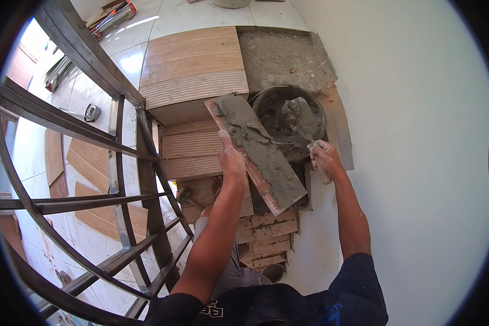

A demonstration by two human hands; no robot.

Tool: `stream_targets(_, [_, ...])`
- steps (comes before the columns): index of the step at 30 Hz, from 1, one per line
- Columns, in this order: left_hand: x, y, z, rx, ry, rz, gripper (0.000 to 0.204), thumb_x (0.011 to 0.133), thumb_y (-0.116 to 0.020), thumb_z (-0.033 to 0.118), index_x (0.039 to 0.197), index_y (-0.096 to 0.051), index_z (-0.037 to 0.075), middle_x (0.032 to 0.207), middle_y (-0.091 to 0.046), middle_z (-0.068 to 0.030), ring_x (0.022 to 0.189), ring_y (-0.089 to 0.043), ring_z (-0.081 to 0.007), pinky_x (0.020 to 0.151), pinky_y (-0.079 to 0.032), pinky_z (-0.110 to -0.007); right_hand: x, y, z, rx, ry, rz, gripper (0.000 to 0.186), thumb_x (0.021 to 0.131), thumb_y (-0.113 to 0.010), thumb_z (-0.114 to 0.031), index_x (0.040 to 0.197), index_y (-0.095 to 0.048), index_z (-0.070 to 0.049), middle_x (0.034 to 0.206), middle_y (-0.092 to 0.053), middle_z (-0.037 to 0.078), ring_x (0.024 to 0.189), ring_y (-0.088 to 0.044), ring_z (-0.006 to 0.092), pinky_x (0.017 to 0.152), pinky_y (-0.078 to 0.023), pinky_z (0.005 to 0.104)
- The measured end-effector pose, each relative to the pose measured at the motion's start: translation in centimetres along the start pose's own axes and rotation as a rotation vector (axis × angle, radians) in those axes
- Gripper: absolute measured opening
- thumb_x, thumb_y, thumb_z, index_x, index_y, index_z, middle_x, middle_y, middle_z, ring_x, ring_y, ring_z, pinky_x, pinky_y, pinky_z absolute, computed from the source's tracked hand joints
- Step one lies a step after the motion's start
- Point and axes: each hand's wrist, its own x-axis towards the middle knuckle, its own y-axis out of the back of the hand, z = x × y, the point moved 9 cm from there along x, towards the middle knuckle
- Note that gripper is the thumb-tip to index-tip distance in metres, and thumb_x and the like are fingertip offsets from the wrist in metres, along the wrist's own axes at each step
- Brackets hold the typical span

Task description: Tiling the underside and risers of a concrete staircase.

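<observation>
My left hand [231,157] is closed on the left edge of a long tile [288,187], which is tilted and has wet grey mortar spread over its upward face. Reddish tile body shows along the edge near my fingers. In my right hand [325,156] is a trowel [305,120], gripped by its handle, with a lump of mortar on the blade. The blade is over a round black bucket [323,111] that holds more grey mortar. Part of the bucket is hidden behind the tile.
Wood-look tiled steps [193,65] lie ahead, beside a bare cement patch [282,57]. A dark metal railing [119,144] runs along the left, and a pale wall [413,136] rises at right. Beyond the railing are loose tiles [89,163] and a tape measure [92,113]. Rough lower steps [269,236] show below.
</observation>
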Motion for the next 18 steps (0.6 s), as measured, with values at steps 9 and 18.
stream_targets(9, [-1.3,-2.0,0.2,0.152,0.116,0.006,0.078,0.106,-0.041,0.065,0.139,-0.055,-0.004,0.122,-0.065,-0.0114,0.108,-0.062,-0.0227,0.096,-0.051,-0.038,-10.5,0.2,-3.1,-0.444,0.655,0.416,0.041,0.083,-0.077,-0.013,0.118,-0.064,0.004,0.110,-0.071,0.020,0.102,-0.069,0.0324,0.091,-0.055,0.0423])
stream_targets(18, [-2.6,-4.0,-3.3,0.215,0.308,-0.140,0.076,0.104,-0.044,0.068,0.130,-0.064,0.000,0.109,-0.068,-0.0073,0.093,-0.060,-0.0184,0.088,-0.050,-0.036,-10.2,-1.8,2.1,-0.617,0.953,0.323,0.038,0.082,-0.076,-0.003,0.118,-0.063,0.003,0.115,-0.067,0.026,0.100,-0.066,0.0468,0.087,-0.055,0.0491])
